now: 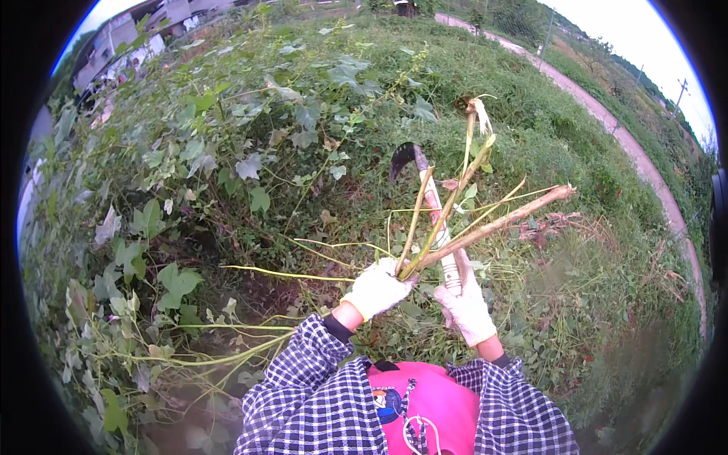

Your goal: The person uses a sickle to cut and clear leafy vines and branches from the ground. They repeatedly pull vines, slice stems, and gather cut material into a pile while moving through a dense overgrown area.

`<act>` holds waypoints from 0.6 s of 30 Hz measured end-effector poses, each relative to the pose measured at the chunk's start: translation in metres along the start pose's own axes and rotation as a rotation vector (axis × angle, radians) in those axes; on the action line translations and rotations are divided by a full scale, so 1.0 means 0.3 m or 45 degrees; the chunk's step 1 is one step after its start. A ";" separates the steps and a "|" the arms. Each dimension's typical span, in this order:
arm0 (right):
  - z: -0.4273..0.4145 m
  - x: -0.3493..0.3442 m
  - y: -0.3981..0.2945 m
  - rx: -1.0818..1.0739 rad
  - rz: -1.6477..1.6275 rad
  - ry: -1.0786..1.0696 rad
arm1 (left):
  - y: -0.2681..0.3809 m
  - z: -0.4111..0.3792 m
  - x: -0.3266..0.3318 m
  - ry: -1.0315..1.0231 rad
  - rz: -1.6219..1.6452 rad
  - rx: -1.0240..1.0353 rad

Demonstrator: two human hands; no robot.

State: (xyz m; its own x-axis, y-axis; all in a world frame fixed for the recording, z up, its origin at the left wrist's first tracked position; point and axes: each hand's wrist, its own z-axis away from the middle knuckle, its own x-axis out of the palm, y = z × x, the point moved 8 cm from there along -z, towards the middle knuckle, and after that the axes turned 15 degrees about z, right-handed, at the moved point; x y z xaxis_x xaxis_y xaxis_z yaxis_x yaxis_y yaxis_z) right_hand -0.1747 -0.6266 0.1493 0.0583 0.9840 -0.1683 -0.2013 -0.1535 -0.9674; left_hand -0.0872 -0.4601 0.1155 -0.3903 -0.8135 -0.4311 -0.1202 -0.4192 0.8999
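Observation:
My left hand, in a white knit glove, grips a bundle of cut plant stems. Their thick, pale cut ends fan out up and to the right, while thinner green stems trail to the left. In a matching glove, my right hand is closed around the lower handle of a sickle. The dark curved blade points away from me and hooks to the left. Its light handle passes behind the stems, and whether it touches them I cannot tell.
Tall leafy plants crowd the left side. Low grass and cut greenery cover the ground at the right. A narrow pale path curves along the far right. Buildings stand at the upper left, utility poles at the upper right.

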 end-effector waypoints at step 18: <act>-0.275 0.398 0.063 0.025 -0.187 -0.240 | 0.031 0.334 -0.163 0.478 -0.476 0.194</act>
State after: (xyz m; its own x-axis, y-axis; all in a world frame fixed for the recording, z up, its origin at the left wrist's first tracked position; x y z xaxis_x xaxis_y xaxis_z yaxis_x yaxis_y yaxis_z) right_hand -0.0908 -0.5193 0.0952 -0.0950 0.9954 0.0138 -0.2232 -0.0078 -0.9748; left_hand -0.1607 -0.3838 0.1514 0.0537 -0.7201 -0.6918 -0.3301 -0.6667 0.6683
